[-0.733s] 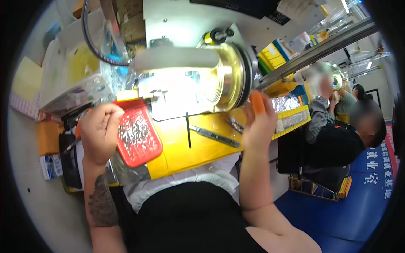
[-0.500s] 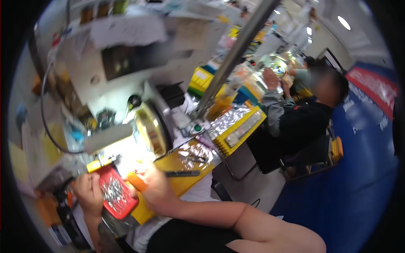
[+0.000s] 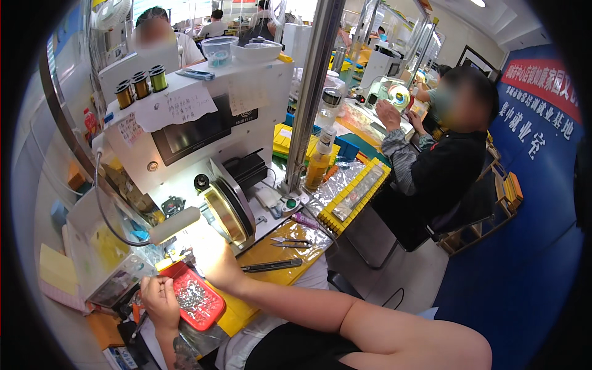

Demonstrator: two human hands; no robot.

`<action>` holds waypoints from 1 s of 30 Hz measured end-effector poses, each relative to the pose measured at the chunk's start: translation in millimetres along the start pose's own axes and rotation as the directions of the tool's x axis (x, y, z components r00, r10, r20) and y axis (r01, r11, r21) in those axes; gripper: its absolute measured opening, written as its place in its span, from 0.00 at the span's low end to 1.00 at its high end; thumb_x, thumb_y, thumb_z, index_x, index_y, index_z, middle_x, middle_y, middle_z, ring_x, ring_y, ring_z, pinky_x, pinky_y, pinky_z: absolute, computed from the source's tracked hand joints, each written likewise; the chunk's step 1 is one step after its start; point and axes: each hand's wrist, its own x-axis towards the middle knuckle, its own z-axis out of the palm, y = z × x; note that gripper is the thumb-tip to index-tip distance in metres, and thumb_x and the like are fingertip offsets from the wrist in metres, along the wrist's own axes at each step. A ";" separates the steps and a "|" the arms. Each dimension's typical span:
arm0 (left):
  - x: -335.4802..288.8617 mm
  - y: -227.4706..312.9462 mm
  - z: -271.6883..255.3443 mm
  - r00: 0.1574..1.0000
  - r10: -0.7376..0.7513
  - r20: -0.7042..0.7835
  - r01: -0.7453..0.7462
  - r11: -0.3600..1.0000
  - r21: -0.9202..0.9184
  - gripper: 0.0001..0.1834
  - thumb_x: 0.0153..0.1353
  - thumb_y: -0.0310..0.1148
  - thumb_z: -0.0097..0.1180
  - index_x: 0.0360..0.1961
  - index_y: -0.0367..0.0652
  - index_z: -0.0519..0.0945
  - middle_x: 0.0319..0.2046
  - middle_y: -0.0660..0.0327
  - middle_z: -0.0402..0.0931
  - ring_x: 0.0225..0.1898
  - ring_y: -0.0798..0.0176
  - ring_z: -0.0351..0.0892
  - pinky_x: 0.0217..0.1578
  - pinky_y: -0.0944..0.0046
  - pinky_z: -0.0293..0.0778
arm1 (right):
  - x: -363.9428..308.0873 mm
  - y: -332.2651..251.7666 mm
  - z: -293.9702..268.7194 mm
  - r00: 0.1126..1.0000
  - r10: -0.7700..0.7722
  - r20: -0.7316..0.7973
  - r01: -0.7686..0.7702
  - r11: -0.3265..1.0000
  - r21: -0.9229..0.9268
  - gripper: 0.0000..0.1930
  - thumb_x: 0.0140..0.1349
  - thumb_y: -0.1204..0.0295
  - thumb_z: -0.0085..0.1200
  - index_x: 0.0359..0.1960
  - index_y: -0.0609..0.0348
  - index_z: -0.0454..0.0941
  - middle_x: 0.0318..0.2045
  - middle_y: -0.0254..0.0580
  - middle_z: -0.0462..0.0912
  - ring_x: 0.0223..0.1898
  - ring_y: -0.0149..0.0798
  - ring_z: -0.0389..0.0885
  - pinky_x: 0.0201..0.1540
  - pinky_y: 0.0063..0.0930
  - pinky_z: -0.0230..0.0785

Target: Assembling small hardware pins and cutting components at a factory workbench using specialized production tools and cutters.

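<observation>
Left hand [image 3: 159, 301]: fingers curling loosely, fingertips touching the near-left edge of the red tray [image 3: 196, 300]; nothing clearly pinched between them (too small to tell).

Right hand [image 3: 206, 250]: reaching under the bright lamp glare toward the winding machine's round metal spindle disc [image 3: 227, 213]; washed out by the light, so whether it is open or gripping anything cannot be told.

Red tray: lying flat on the yellow bench top [image 3: 271, 253], just below the right hand, its long axis running from upper left to lower right; holding a scatter of small silvery metal parts.

Nearby: dark long-handled tool [image 3: 271, 266] and small scissors [image 3: 290, 242] lying on the bench right of the forearm, apart from both hands.

Further out: white winding machine [image 3: 203, 117] with dark screen; three wire spools [image 3: 140, 85] sitting on top; a co-worker in a dark top [image 3: 447, 166] sitting at the next station.
</observation>
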 end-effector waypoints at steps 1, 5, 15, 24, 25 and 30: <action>-0.7 -0.8 1.2 1.000 -0.007 0.003 0.007 1.000 -0.004 0.05 0.60 0.24 0.59 0.29 0.35 0.77 0.27 0.52 0.73 0.34 0.45 0.73 0.36 0.49 0.67 | -0.3 -0.3 -2.0 1.000 0.005 0.006 -0.005 1.000 -0.003 0.13 0.60 0.75 0.57 0.45 0.69 0.79 0.40 0.57 0.81 0.41 0.57 0.81 0.47 0.44 0.74; 11.9 -2.0 -1.8 0.974 0.225 -0.028 -0.223 0.972 0.076 0.03 0.57 0.21 0.58 0.30 0.33 0.76 0.29 0.53 0.69 0.29 0.52 0.69 0.30 0.56 0.63 | -0.4 -9.0 -13.3 0.997 -0.032 0.069 0.029 0.999 0.045 0.09 0.64 0.81 0.46 0.42 0.68 0.77 0.32 0.54 0.81 0.32 0.52 0.80 0.38 0.41 0.73; -2.1 77.1 -26.4 0.976 -0.119 0.180 0.188 0.877 -0.442 0.08 0.59 0.28 0.62 0.27 0.33 0.81 0.20 0.61 0.75 0.23 0.72 0.73 0.24 0.70 0.64 | -49.8 -69.3 -45.5 0.697 -0.043 0.716 -0.078 0.988 0.135 0.06 0.62 0.77 0.55 0.36 0.60 0.70 0.25 0.52 0.76 0.30 0.59 0.80 0.32 0.47 0.71; 82.6 66.5 -36.1 0.995 0.021 0.103 -0.025 0.999 0.044 0.11 0.63 0.26 0.58 0.25 0.31 0.76 0.15 0.49 0.67 0.15 0.55 0.63 0.22 0.58 0.61 | -46.4 -55.2 -63.6 0.868 0.134 0.478 -0.088 0.989 -0.116 0.12 0.63 0.71 0.63 0.45 0.60 0.78 0.28 0.47 0.79 0.26 0.49 0.80 0.29 0.39 0.71; 91.4 64.2 -39.4 0.994 -0.008 0.111 0.003 0.999 0.045 0.11 0.64 0.27 0.58 0.26 0.32 0.77 0.15 0.50 0.69 0.16 0.54 0.65 0.23 0.58 0.63 | -48.1 -54.3 -72.6 0.873 0.095 0.478 -0.014 0.985 -0.171 0.12 0.63 0.69 0.63 0.44 0.60 0.79 0.26 0.42 0.78 0.24 0.43 0.79 0.28 0.34 0.71; 76.2 16.8 -33.7 0.971 -0.171 0.165 0.163 0.985 0.064 0.10 0.62 0.29 0.62 0.30 0.31 0.80 0.16 0.53 0.70 0.18 0.63 0.64 0.24 0.61 0.64 | -54.6 -43.0 -92.9 0.894 0.075 0.442 -0.038 0.995 -0.092 0.08 0.59 0.79 0.64 0.37 0.62 0.78 0.22 0.39 0.75 0.19 0.35 0.74 0.21 0.26 0.63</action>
